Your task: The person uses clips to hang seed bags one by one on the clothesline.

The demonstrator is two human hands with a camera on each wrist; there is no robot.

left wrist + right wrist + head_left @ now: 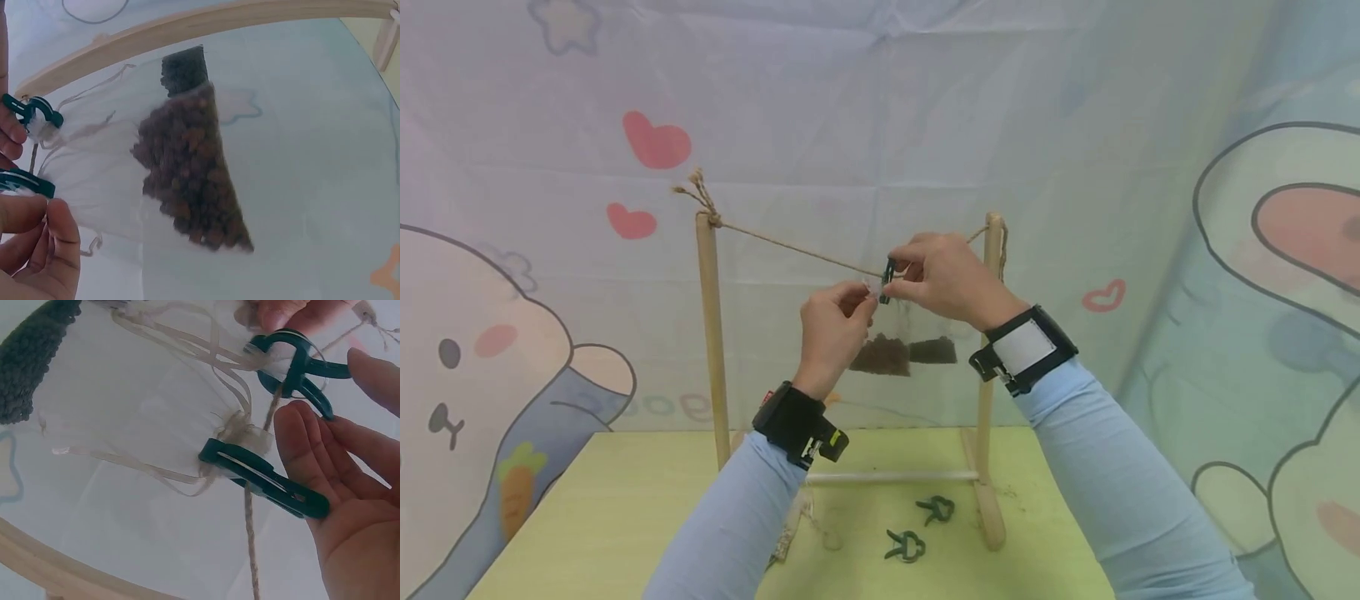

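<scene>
My left hand (837,333) pinches the gathered top of a sheer drawstring bag of reddish-brown pebbles (187,169), up at the twine line (797,248). Thumb and fingers of my right hand (951,279) hold the handles of a green spring clip (294,369), whose jaws lie over the gathered mesh and twine. Just beside it, another green clip (262,478) fastens a second sheer bag to the line. That bag hangs with dark grains (184,72) at its bottom.
Two wooden posts (711,333) hold the sagging line, joined low by a crossbar (895,477). On the yellow-green table (647,508) lie two loose green clips (905,546) and a small patterned pouch (787,533), partly behind my left sleeve. A printed cloth (880,108) hangs behind.
</scene>
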